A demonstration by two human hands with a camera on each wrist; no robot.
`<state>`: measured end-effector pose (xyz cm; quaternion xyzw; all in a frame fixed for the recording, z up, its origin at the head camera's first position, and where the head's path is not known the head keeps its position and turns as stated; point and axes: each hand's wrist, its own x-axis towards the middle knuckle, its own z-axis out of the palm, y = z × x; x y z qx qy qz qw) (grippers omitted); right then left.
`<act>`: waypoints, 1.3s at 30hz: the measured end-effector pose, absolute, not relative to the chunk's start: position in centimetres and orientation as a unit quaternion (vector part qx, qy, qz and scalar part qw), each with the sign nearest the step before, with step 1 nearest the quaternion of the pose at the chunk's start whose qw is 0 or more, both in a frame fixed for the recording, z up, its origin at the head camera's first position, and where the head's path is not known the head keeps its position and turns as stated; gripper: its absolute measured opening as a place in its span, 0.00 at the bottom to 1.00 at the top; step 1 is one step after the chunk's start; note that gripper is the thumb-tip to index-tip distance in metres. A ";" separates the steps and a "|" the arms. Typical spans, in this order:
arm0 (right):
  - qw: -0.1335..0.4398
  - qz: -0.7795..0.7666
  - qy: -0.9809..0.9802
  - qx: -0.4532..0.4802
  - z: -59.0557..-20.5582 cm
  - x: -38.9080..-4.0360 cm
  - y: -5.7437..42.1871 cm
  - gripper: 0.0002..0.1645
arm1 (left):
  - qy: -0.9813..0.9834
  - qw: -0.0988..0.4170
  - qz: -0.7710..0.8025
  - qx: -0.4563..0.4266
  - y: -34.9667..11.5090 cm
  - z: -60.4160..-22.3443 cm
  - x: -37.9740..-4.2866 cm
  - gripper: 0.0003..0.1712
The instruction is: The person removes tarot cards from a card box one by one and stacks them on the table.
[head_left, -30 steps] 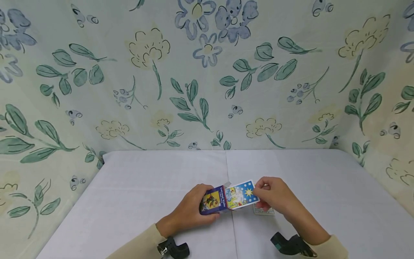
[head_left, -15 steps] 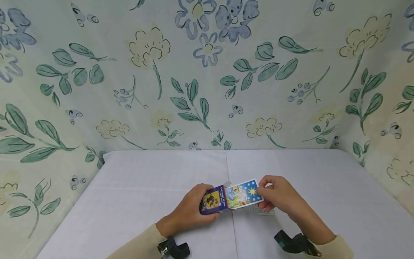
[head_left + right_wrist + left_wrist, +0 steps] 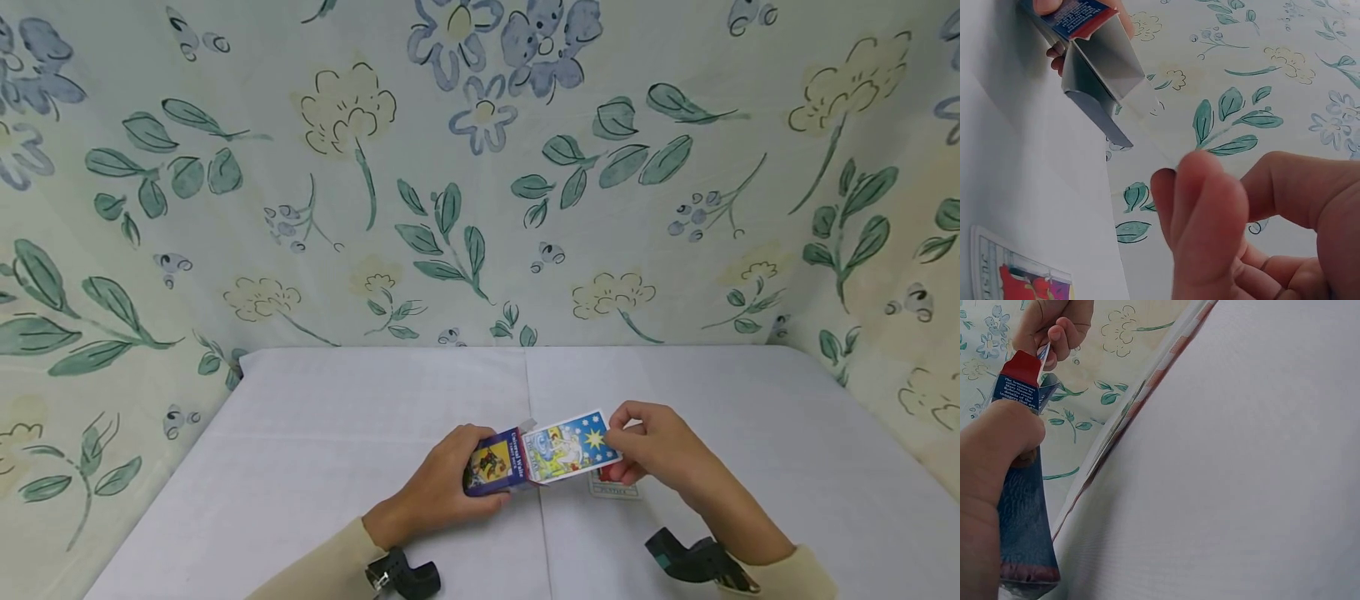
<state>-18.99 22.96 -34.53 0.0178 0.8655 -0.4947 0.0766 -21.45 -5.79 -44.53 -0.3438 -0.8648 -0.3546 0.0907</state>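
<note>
In the head view my left hand [image 3: 442,482] grips a dark blue tarot box [image 3: 491,468] reading "Universal Waite", its thumb and fingers on opposite sides. The box's mouth faces right. A tarot card [image 3: 570,447] with a large yellow star on blue sticks out from the opening. My right hand [image 3: 660,446] pinches the card's outer end between thumb and fingers. Under that hand another tarot card [image 3: 617,492] lies on the cloth, partly covered; "JUST" can be read on it in the right wrist view. From there, the box's inside [image 3: 1113,59] looks hollow near the mouth, with its flap folded out.
A white cloth [image 3: 337,408] with creases covers the table. Behind and at the sides hangs a fabric [image 3: 480,225] printed with flowers and leaves. Black wrist cameras sit on both forearms, the left one [image 3: 405,575] and the right one [image 3: 697,560].
My right hand has moved slowly to the right, drawing the star card further out of the box. The left hand and the box have stayed in place. More of the card on the cloth shows.
</note>
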 end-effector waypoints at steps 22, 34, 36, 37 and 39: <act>0.063 -0.507 0.859 0.027 -34.1 -19.0 24.0 0.13 | -0.862 0.098 -0.352 -0.351 -5.8 -44.6 -21.5 0.43; 0.042 -0.498 0.866 0.014 -34.0 -19.2 25.0 0.16 | -0.861 0.099 -0.354 -0.351 -5.8 -44.6 -21.4 0.42; 0.036 -0.495 0.868 0.012 -34.0 -19.2 25.2 0.18 | -0.860 0.099 -0.355 -0.352 -5.8 -44.5 -21.4 0.42; 0.032 -0.493 0.869 0.009 -34.1 -19.2 25.3 0.18 | -0.860 0.098 -0.355 -0.352 -5.8 -44.5 -21.4 0.42; 0.021 -0.485 0.874 0.004 -34.1 -19.2 25.5 0.19 | -0.860 0.098 -0.356 -0.352 -5.9 -44.5 -21.4 0.42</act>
